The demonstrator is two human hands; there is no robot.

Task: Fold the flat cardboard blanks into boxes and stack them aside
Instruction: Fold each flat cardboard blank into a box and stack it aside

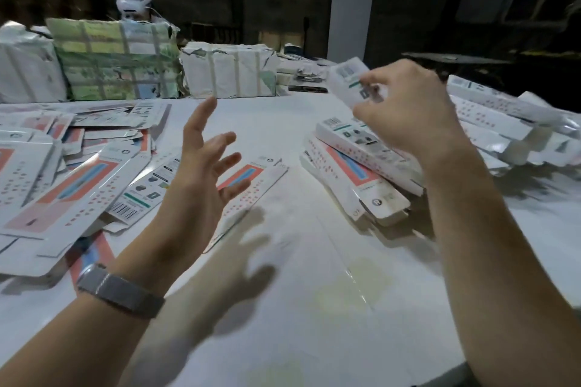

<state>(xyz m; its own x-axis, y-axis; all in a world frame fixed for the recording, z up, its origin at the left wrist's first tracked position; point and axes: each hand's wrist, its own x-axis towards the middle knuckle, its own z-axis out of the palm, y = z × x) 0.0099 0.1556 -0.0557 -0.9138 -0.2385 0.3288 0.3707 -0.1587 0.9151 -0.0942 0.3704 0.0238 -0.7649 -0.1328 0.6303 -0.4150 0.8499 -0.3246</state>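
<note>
My right hand (405,113) pinches a folded white printed cardboard box (350,80) above the stack of finished boxes (361,163); my left hand (201,173) hangs spread, empty. Next I should take a flat printed blank (251,182).

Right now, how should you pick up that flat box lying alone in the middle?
Probably pinch the lone flat blank by its long right edge, reaching from the right with the free left hand. It lies flat on the table, so fingers must slide under a bare edge.

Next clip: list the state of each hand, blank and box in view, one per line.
left hand: open, fingers spread, holding nothing
right hand: raised, gripping a folded box
folded box: held above the stack
box stack: folded, piled right
flat blanks: unfolded, heaped left
</note>
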